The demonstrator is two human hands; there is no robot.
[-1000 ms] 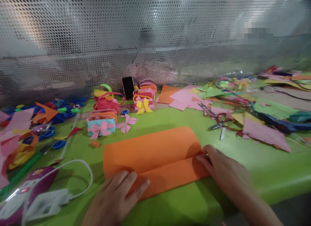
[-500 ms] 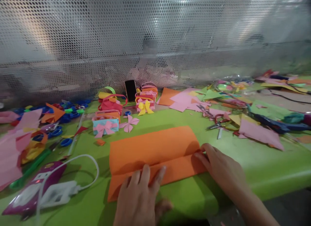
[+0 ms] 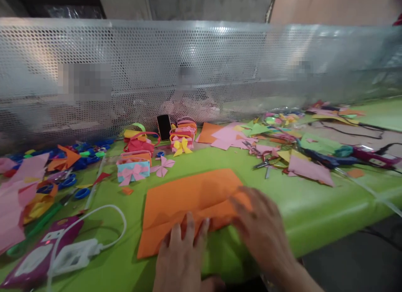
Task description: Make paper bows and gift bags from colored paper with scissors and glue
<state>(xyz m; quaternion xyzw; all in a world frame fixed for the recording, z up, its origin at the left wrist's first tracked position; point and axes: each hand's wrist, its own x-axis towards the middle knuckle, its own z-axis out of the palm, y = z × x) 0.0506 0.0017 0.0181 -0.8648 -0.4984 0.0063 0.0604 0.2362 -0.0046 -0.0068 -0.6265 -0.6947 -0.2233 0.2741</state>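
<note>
A sheet of orange paper (image 3: 191, 195) lies on the green table top with a crease running across it, its near strip folded up along that line. My left hand (image 3: 182, 254) rests with spread fingers on the near strip, a little left of the sheet's middle. At the right end of the sheet is my right hand (image 3: 262, 225), slightly blurred, its fingers apart and bent over the paper's near right edge. The paper's right end lifts a little beside those fingers. The right thumb is mostly hidden.
Small paper bags with bows (image 3: 133, 172) stand beyond the sheet, near a propped phone (image 3: 163, 127). To the right lie scissors (image 3: 265, 162) and paper scraps. A purple power strip (image 3: 40, 250) with a white charger (image 3: 73, 256) is at left. A perforated metal screen (image 3: 220, 74) closes the back.
My right hand has moved left and nearer along the sheet's right end, and its pinch on the edge has loosened. My left hand stays on the near strip. The view has tilted up.
</note>
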